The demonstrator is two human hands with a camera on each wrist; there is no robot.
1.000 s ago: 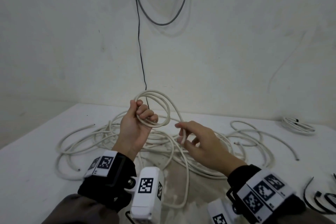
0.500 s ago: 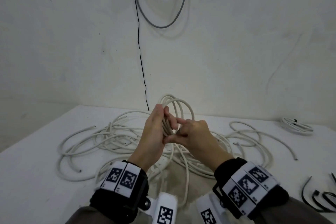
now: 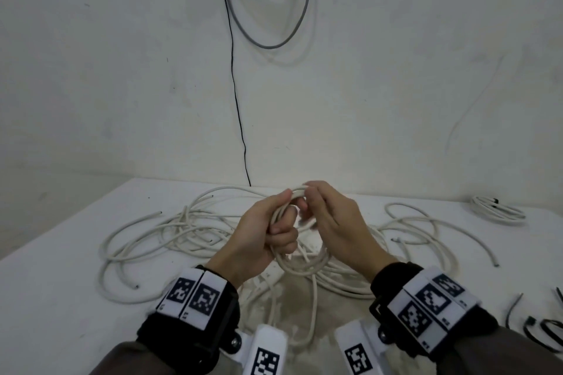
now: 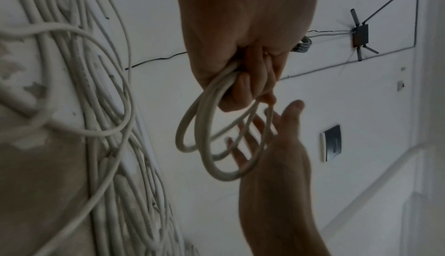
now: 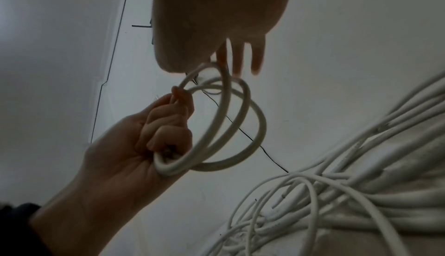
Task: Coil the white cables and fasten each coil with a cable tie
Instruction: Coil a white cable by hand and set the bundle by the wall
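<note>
My left hand (image 3: 265,231) grips a small coil of white cable (image 3: 304,268), two or three loops, held above the table. The left wrist view shows those loops (image 4: 204,146) hanging out of the left fist (image 4: 240,50). My right hand (image 3: 338,222) lies over the far top of the coil, with a strand running between thumb and fingers. Its fingers (image 4: 243,146) are straight and spread behind the loops, not closed round them. In the right wrist view the coil (image 5: 240,126) hangs between the left fist (image 5: 144,136) and the right hand (image 5: 216,12).
A tangle of loose white cables (image 3: 182,228) spreads over the white table (image 3: 61,298) under and around my hands. A tied white coil (image 3: 496,210) lies at the back right. Black cable ties (image 3: 542,326) lie at the right edge. A thin black wire (image 3: 237,100) runs down the wall.
The hands have come together. The left hand swung right with the coil and tipped it down toward me, and the right hand rose from a loose strand onto the coil's top.
</note>
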